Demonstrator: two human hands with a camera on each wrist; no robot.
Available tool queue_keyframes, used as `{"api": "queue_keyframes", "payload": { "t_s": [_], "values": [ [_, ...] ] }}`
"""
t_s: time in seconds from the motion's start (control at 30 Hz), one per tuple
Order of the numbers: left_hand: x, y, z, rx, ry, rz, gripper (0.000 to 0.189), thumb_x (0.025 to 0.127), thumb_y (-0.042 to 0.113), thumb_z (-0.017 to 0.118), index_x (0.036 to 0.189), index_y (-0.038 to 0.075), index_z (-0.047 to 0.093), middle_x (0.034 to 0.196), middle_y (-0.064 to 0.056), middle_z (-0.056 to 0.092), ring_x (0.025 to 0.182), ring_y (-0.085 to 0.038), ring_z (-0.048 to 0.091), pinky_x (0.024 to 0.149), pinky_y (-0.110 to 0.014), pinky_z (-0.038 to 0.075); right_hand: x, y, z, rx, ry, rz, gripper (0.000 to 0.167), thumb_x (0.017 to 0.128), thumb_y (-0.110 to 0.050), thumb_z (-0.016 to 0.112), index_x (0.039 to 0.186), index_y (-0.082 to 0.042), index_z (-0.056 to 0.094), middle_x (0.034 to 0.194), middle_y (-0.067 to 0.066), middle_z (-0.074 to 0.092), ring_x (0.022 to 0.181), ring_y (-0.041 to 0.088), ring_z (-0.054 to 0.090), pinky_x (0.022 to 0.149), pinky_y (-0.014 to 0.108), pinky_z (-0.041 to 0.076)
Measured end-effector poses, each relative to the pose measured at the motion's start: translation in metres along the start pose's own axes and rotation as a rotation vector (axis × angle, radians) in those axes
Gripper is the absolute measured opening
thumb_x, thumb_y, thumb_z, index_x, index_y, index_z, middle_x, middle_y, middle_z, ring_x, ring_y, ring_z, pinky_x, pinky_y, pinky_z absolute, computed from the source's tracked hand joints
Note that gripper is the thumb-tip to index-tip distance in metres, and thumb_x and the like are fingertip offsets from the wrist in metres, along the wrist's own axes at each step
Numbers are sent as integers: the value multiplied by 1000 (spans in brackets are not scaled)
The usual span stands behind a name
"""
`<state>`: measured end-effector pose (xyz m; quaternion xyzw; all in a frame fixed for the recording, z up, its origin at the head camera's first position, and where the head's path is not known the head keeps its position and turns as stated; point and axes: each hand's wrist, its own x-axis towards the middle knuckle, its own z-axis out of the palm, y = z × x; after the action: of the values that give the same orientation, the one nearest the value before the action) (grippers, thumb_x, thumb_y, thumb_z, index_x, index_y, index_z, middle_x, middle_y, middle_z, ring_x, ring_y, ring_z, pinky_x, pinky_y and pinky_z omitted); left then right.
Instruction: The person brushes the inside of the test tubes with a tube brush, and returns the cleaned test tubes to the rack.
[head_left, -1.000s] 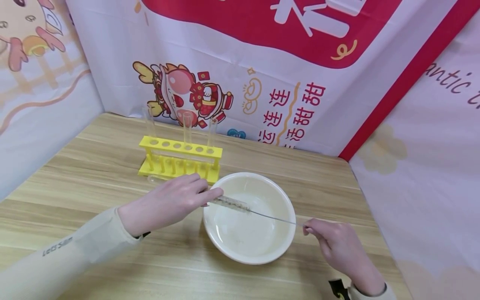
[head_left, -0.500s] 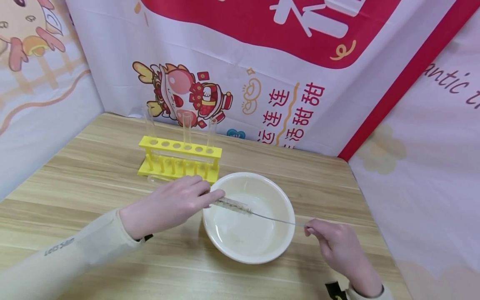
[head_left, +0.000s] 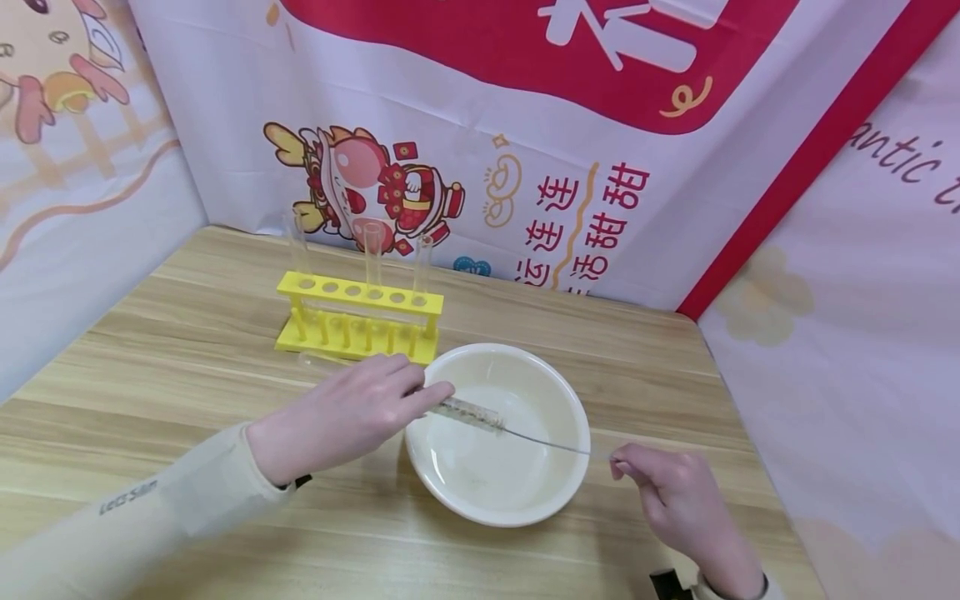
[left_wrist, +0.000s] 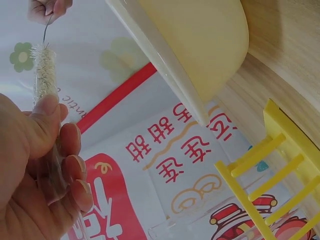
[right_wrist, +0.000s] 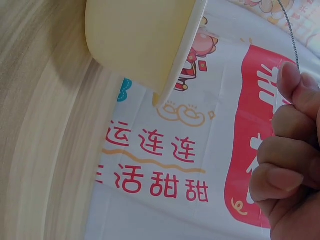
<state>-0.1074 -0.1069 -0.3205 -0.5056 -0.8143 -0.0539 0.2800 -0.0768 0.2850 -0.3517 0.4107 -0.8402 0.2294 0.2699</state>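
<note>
Over the left side of a cream basin (head_left: 495, 475), my left hand (head_left: 356, 412) grips a clear test tube (head_left: 459, 408), its open end pointing right. A test tube brush (left_wrist: 46, 70) sits inside the tube, its pale bristles reaching the mouth, where a few poke out. Its thin twisted wire (head_left: 546, 441) runs across the basin to my right hand (head_left: 678, 496), which pinches the wire's far end between thumb and forefinger just beyond the basin's right rim. In the left wrist view the left fingers wrap the tube's lower part and hide some of it.
A yellow test tube rack (head_left: 360, 292) stands behind the left hand, with three clear upright tubes such as the middle tube (head_left: 372, 258). Another clear tube (head_left: 311, 360) lies in front of the rack, partly hidden by the hand. Printed cloths hang around the wooden table (head_left: 187, 333).
My left hand has shifted slightly to the right with the tube. My right hand stays almost in place, still pinching the wire. Basin and rack have not moved.
</note>
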Motion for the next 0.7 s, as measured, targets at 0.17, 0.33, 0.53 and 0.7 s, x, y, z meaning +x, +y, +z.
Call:
{"api": "queue_keyframes", "payload": {
  "t_s": [0.17,0.33,0.53,0.7],
  "values": [
    [0,1,-1,-2,0,2,41,82,0,78,120,5,64,86,-8,60,70,-21,52,62,-30,49,-1,-2,0,-5,-17,6,39,107,-26,41,80,-15,66,71,-11,65,62,3,62,56,20,52],
    [3,6,-2,-41,1,8,41,82,0,79,120,8,67,85,-6,60,71,-20,53,62,-29,50,1,-9,1,0,-25,-20,40,108,-24,40,80,-13,66,72,-10,66,64,5,65,59,20,54],
    [12,19,1,1,31,71,37,84,0,74,118,8,64,82,-4,56,71,-19,52,62,-28,48,13,-21,10,-7,-15,-91,36,107,-20,42,83,-13,67,72,-10,68,62,3,64,53,18,51],
    [17,21,3,23,32,51,36,84,-2,74,118,7,65,80,-5,56,68,-18,50,59,-27,46,21,-28,14,-26,21,-72,35,107,-23,43,82,-15,66,70,-11,67,57,1,61,48,18,48]
  ]
}}
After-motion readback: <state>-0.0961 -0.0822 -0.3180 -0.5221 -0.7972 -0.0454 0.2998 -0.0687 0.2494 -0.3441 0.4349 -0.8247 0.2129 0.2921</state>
